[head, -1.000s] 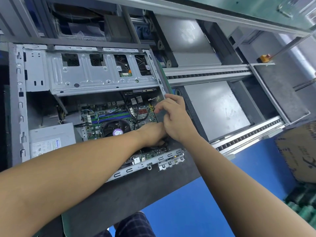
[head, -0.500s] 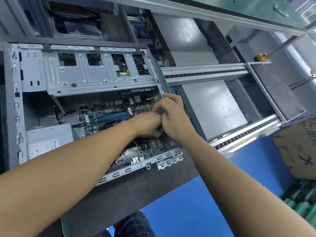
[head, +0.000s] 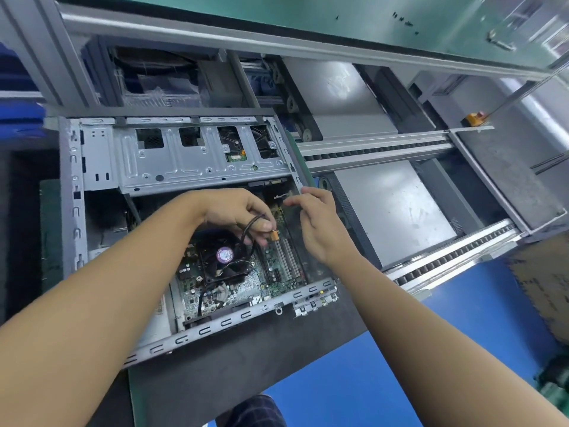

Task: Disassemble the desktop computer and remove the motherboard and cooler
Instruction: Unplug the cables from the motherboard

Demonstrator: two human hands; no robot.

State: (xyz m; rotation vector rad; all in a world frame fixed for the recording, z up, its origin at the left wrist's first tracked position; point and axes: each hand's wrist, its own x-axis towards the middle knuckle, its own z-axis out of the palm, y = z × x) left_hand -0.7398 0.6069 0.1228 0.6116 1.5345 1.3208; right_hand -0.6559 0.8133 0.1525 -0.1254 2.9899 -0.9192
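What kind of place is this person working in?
Probably a factory disassembly line: an opened computer case lies on a work pallet, conveyor rails run beside it, and a green workbench stands behind.

access: case point(head: 71, 192) open on top, entry from above between drive cage point(head: 191, 158) and near rail point(head: 234, 318) | blocked: drive cage overhangs motherboard point(head: 237, 288) far edge | obstacle: cooler point(head: 223, 257) stands mid-board, black cable point(head: 246, 232) looped above it from left hand point(head: 237, 214) | free strip: slots point(head: 286, 257) between cooler and right wall point(head: 291, 161), right hand point(head: 320, 229) over it
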